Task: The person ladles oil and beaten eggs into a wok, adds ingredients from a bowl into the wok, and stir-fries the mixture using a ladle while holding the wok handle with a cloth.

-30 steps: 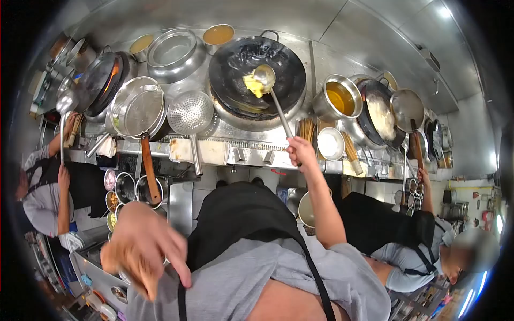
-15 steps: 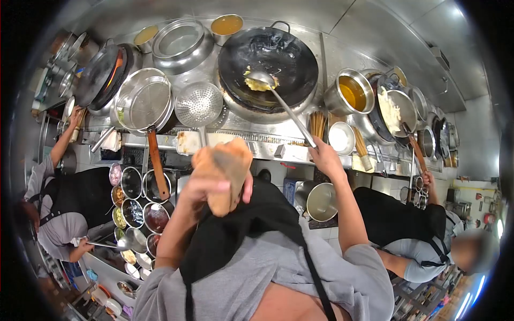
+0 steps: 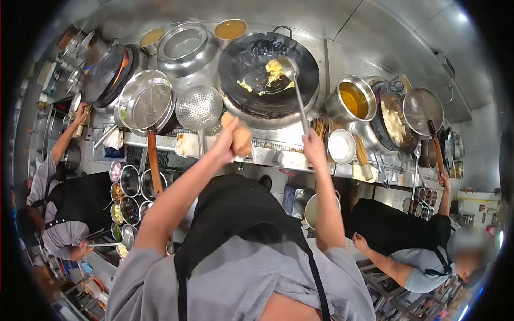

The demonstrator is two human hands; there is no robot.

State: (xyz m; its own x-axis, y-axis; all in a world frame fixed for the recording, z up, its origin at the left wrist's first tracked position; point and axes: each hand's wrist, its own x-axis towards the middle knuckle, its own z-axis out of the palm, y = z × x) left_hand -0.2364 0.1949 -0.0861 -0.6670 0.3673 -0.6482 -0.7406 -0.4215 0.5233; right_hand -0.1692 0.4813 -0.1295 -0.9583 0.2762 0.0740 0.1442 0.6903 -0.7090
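My right hand [image 3: 313, 147] grips the handle of a metal ladle [image 3: 301, 101], whose bowl lies in the large black wok [image 3: 251, 59]. Yellow egg [image 3: 274, 73] is beside the ladle's bowl, with smaller bits spread lower in the wok. My left hand [image 3: 229, 136] is closed on a tan, folded cloth [image 3: 242, 140], slightly blurred, just in front of the wok's lower left rim. A perforated ladle [image 3: 198, 107] rests left of that hand.
Left are a strainer [image 3: 143, 101] and a co-worker's hand [image 3: 81, 113]. Right stand a pot of oil [image 3: 354, 102], a white bowl [image 3: 341, 146] and another wok [image 3: 383, 128]; a co-worker's hand [image 3: 444, 180] holds a strainer handle.
My left hand has moved with the cloth from low at the left up to the stove's front edge. The ladle has shifted within the wok, and the egg lies farther right and more scattered.
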